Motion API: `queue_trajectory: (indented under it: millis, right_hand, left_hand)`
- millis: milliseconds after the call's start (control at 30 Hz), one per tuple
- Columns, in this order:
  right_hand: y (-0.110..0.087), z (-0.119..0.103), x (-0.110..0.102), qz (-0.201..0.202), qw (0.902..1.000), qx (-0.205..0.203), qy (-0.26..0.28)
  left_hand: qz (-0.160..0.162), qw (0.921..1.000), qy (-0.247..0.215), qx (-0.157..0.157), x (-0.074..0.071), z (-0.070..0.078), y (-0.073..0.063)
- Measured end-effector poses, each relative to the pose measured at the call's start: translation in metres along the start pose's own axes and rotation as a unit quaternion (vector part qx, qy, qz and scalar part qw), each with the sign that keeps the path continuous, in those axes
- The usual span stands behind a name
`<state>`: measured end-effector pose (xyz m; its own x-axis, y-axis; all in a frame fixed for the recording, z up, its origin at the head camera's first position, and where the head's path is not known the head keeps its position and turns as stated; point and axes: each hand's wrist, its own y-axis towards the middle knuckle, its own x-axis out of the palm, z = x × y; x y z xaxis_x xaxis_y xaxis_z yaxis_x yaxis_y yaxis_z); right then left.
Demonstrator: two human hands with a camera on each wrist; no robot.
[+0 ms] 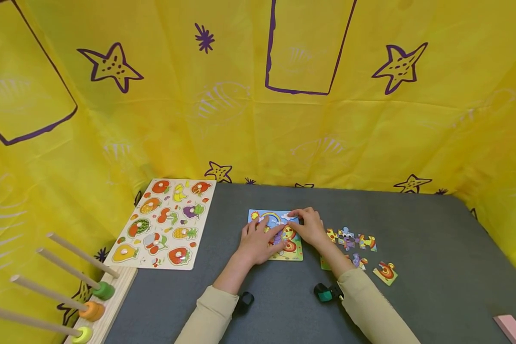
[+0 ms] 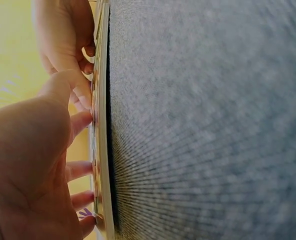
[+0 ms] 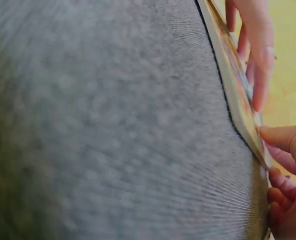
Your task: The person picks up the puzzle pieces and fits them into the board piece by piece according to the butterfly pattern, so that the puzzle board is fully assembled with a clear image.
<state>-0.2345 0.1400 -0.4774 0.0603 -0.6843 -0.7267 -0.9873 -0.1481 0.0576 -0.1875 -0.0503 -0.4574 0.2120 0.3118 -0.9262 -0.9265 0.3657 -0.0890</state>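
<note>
A small jigsaw board (image 1: pixel 295 254) with a sun, a rainbow and colourful cartoon figures lies flat in the middle of the table. My left hand (image 1: pixel 258 242) rests on its left part, fingers spread over the picture. From the upper right, my right hand (image 1: pixel 311 226) touches the board, thumb and forefinger extended toward the left thumb. In the left wrist view, the left fingertips (image 2: pixel 85 170) press on the board's face. The right wrist view shows the right thumb (image 3: pixel 278 137) on the board near a corner, other fingers bent beside the edge. Hands cover much of the picture.
Loose jigsaw pieces (image 1: pixel 348 239) lie right of the board, some under the right forearm, with one piece (image 1: pixel 386 273) farther right. A fruit peg board (image 1: pixel 185 260) is at left. Below it stands a wooden base with pegs (image 1: pixel 112 298) and coloured rings. A pink block (image 1: pixel 511 328) sits lower right.
</note>
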Motion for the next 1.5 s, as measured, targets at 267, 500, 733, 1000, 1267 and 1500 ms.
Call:
queue_trajectory:
  millis: [267,500,733,1000,1267,1500]
  right_hand:
    - [-0.010,0.007,-0.018,-0.007,0.9983,-0.048,0.033]
    - [-0.029,0.012,-0.045,0.037,0.9954,0.010,0.088]
    - [-0.046,0.029,-0.073,0.072,0.9962,-0.010,0.047]
    - [-0.069,0.055,-0.088,0.022,0.9960,-0.068,-0.053]
    - [-0.073,0.067,-0.086,0.013,0.9945,-0.084,-0.061]
    - [-0.068,0.068,-0.083,0.032,0.9953,-0.076,-0.050]
  left_hand:
    - [0.019,0.9998,-0.008,0.008,0.001,-0.002,0.003]
    - [0.036,0.9987,-0.031,0.020,0.004,-0.005,0.007]
    - [0.032,0.9973,-0.061,0.028,0.004,-0.008,0.009]
    - [0.046,0.9826,-0.175,0.042,0.006,-0.017,0.007]
    - [0.082,0.9723,-0.212,0.054,-0.002,-0.024,-0.023]
    - [0.028,0.9821,-0.181,0.045,-0.007,-0.029,-0.053]
